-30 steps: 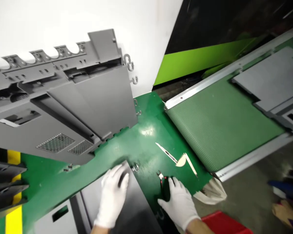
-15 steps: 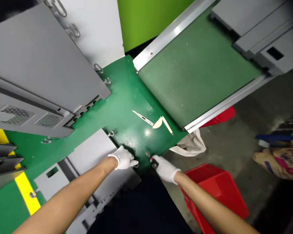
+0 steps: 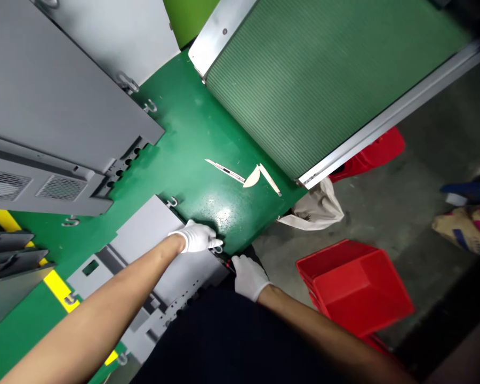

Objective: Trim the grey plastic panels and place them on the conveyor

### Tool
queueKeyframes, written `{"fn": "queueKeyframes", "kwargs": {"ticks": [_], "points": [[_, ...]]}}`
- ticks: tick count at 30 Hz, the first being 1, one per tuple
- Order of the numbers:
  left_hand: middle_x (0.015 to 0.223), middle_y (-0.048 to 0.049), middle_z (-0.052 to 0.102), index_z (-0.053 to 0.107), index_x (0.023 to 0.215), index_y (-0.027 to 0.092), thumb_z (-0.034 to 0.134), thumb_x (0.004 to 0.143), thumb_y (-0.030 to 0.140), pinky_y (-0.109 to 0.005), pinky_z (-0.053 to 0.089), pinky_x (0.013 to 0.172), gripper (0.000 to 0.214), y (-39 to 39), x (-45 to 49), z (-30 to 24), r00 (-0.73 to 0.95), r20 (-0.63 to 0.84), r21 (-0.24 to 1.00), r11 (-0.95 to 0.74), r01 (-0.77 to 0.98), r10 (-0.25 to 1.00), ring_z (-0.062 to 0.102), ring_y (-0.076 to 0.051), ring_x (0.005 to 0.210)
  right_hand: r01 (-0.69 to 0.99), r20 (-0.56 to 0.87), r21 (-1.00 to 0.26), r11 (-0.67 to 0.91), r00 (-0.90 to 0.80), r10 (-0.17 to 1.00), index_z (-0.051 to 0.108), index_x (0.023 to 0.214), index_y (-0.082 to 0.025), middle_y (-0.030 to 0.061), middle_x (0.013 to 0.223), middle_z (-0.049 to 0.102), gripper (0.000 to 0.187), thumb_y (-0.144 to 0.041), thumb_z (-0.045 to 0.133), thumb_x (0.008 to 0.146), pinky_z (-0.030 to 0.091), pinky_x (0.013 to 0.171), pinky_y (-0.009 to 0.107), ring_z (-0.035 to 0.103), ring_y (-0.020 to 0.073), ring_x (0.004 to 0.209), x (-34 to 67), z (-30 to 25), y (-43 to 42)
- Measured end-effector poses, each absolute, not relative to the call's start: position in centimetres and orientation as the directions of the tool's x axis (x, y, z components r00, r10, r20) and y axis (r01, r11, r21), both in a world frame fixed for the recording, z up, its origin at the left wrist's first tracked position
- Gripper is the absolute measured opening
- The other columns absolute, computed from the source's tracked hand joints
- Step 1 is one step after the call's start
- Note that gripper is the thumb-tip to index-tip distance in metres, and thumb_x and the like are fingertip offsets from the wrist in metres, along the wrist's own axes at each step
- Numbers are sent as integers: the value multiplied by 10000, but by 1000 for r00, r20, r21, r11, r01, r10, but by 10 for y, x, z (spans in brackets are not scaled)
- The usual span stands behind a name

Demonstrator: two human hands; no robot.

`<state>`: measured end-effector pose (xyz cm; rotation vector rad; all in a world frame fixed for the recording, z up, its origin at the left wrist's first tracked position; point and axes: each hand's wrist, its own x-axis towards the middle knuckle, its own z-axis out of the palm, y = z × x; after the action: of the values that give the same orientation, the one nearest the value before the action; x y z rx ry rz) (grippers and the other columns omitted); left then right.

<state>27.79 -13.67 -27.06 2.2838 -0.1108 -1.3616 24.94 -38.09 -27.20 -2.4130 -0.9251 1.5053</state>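
My left hand [image 3: 199,237], in a white glove, is closed at the edge of a grey panel [image 3: 138,226], its fingertips on a small metal hook [image 3: 217,248] there. My right hand [image 3: 248,277], also gloved, is closed round a small tool with a red and black handle [image 3: 228,263]. The tool points at the panel's edge just below that hook; its tip and exact kind do not show. Another metal hook [image 3: 172,202] sticks out of the same panel at its far corner.
A green tabletop [image 3: 184,149] carries a caliper-like white tool [image 3: 228,172] and larger grey panels [image 3: 72,96] on the left. A ribbed green conveyor belt [image 3: 304,90] runs at upper right. Beside the table are a pale cloth bag [image 3: 324,210] and a red bin [image 3: 360,288].
My right hand has come left and closer to my body, bringing the tool to the panel's edge. My left hand keeps its place at the hook. The camera view has shifted.
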Motion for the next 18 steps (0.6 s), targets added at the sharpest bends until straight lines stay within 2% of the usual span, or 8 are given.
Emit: {"fn": "queueKeyframes", "kwargs": {"ticks": [8,13,18], "points": [[802,-70,708,672,769,195,363,944,709,-458,358,912,625,-137,283,-265,462,-828,431,-888,162,-318,599,-219,763,427,-701,-442,-789,385,601,569,1004,-212,100,993,674,168,-191,515,847,435,704,339,669,265,881,246,-275,-372],[905,-99,746,716,831,198,356,956,682,-484,370,949,616,-145,285,-262,405,-852,420,-895,148,-332,640,-260,853,443,-718,-426,-789,365,592,554,1036,-189,118,981,686,190,-148,512,856,448,680,337,694,271,857,245,-279,-371],[1037,-101,762,743,931,218,361,980,617,-424,415,923,555,-151,284,-263,383,-850,442,-886,141,-363,660,-271,966,441,-742,-395,-806,364,563,551,1021,-189,119,1002,681,188,-126,540,844,481,700,338,707,284,902,246,-275,-369]]}}
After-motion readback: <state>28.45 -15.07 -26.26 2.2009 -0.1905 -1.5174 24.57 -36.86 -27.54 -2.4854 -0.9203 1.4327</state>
